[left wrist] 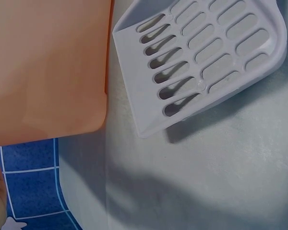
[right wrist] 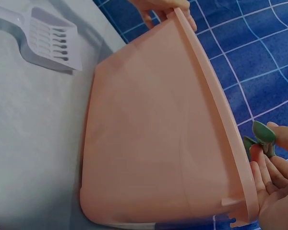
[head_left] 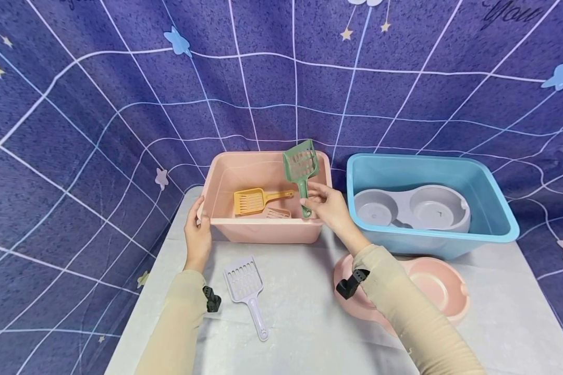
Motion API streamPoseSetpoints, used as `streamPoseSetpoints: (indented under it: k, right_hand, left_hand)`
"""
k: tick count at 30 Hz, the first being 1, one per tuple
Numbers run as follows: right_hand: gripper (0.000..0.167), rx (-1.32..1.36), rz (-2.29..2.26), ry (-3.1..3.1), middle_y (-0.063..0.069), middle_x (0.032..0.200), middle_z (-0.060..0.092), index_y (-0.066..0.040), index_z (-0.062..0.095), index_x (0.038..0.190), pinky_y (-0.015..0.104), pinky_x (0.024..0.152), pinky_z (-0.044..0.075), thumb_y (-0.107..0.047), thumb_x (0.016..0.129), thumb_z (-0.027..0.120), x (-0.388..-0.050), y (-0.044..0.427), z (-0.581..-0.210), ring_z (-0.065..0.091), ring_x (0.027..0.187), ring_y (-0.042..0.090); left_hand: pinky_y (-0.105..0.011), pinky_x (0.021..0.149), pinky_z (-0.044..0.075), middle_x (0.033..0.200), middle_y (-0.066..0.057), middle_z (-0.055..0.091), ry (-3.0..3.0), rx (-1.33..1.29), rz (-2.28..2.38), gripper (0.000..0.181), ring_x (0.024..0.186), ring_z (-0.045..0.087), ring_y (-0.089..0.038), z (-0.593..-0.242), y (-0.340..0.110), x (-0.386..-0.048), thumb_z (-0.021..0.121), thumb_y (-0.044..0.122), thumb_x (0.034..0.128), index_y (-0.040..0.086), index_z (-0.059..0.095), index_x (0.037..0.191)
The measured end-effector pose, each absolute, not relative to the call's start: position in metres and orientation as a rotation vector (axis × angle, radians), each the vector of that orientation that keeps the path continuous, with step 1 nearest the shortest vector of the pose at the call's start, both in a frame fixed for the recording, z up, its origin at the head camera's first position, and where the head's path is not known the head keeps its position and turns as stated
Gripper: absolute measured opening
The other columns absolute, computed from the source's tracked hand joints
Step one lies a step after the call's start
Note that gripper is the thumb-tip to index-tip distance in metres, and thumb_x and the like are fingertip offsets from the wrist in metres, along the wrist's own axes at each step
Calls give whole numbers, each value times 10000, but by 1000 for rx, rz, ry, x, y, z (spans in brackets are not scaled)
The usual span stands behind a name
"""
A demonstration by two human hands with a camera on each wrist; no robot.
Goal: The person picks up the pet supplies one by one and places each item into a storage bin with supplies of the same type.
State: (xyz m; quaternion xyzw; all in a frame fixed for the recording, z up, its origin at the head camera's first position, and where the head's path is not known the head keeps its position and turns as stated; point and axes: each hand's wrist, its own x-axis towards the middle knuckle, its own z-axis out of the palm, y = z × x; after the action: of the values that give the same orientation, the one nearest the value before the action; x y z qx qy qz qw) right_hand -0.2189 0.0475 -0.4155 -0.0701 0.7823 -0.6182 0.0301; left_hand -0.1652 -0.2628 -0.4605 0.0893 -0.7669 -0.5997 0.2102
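In the head view my right hand (head_left: 329,207) grips the handle of a green litter scoop (head_left: 302,165), its slotted head raised over the right end of a pink litter box (head_left: 262,232). My left hand (head_left: 198,235) touches the box's left rim, with the fingers over the edge. Inside the box lie a yellow litter scoop (head_left: 249,202) and a pink slotted scoop (head_left: 278,213), partly hidden by the front wall. A lavender litter scoop (head_left: 245,281) rests on the table in front, and the left wrist view shows that lavender scoop (left wrist: 197,52) close up.
On the right stands a blue litter box (head_left: 431,235) holding a grey double bowl (head_left: 405,200). A pink double bowl (head_left: 438,286) sits in front of it, partly under my right forearm. Behind the white table (head_left: 300,312) hangs a blue patterned curtain (head_left: 272,78).
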Motion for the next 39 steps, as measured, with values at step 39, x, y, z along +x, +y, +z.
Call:
streamPoseSetpoints:
  k: [39]
  right_hand:
    - [323,-299,-1984,2479,183,1027,692,-10,664,1235,210,758,484,-56,917,691,-215,49,-423,631,875,202]
  left_hand:
    - [-250,944,431,1536,-139,388,-2139,248,-1671,461,1321,449,-307,-459,-262,-164,415,61,1024,37,434,1484]
